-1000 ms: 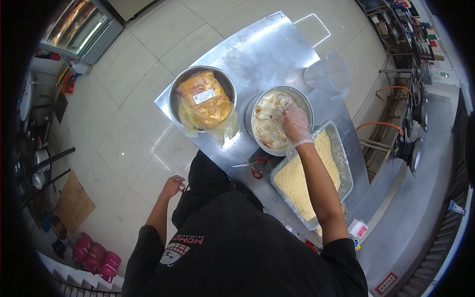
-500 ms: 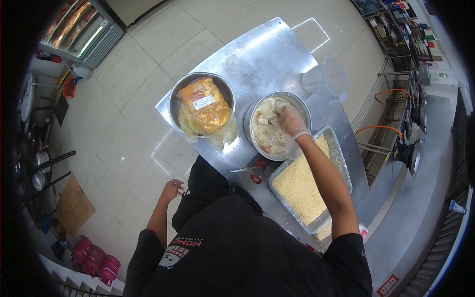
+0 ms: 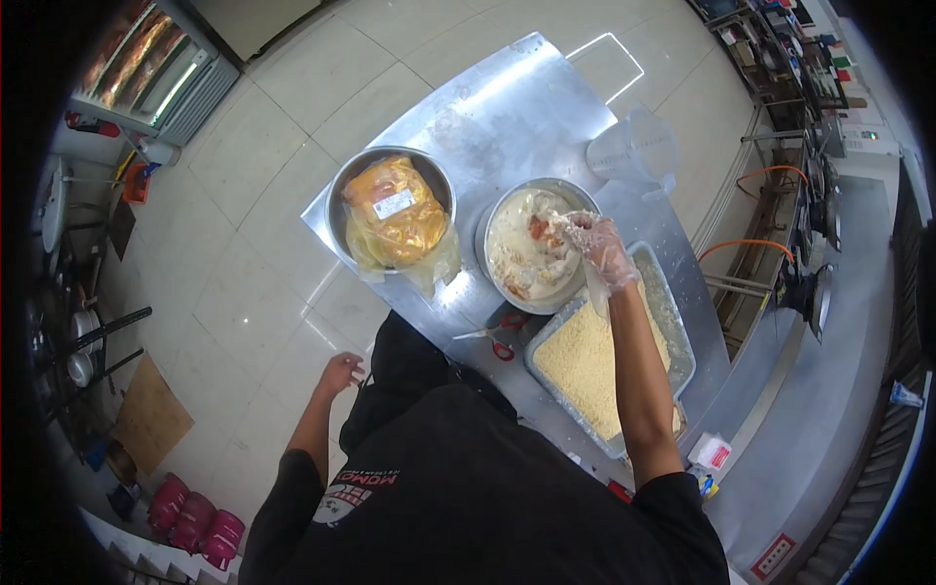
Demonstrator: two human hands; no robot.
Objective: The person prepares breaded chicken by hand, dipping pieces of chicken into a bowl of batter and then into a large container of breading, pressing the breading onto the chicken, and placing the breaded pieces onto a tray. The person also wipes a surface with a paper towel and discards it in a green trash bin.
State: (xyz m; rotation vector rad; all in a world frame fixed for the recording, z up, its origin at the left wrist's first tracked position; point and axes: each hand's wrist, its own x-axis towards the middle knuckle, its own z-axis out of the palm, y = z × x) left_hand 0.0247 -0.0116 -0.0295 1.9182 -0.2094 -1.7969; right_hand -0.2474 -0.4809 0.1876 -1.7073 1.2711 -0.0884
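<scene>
My right hand (image 3: 603, 252), in a clear plastic glove smeared with batter, is pinched over the right rim of a round metal pot (image 3: 483, 229). Its fingers are closed on a batter-coated piece of meat (image 3: 558, 227). Pale, creamy batter (image 3: 512, 244) fills the pot, with several orange-brown pieces partly sunk in it. Just below the glove lies a rectangular tray (image 3: 687, 346) of pale yellow crumbs (image 3: 583, 361). My left hand (image 3: 341, 372) hangs off the table beside my leg, bare, its fingers loosely bent and apart, holding nothing.
A second metal bowl (image 3: 336, 219) on the left holds a bag of orange-yellow meat (image 3: 398, 210). Red-handled scissors (image 3: 502, 349) lie near the table's front edge. A clear plastic jug (image 3: 634, 151) stands behind the pot on the metal table (image 3: 507, 107). Pink cylinders (image 3: 193, 517) stand at lower left.
My right hand has risen out of the batter toward the pot's right rim, bringing a coated piece up. My left hand stays by my leg.
</scene>
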